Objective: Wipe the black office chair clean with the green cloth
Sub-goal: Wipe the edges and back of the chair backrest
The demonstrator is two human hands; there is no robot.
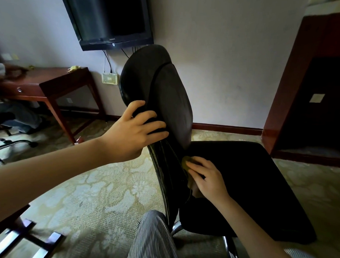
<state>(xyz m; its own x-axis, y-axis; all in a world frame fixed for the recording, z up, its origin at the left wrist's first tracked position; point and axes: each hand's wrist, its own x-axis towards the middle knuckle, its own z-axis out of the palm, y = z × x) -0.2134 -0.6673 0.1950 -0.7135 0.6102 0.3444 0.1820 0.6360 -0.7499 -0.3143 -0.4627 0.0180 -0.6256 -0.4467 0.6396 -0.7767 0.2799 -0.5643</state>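
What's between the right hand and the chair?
The green cloth, pressed under the right hand against the black office chair, in the head view.

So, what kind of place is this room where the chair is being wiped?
Most likely a hotel room, perhaps a small office. A flat television hangs on the wall, a dark red wooden desk with a drawer stands against that wall, and patterned carpet covers the floor.
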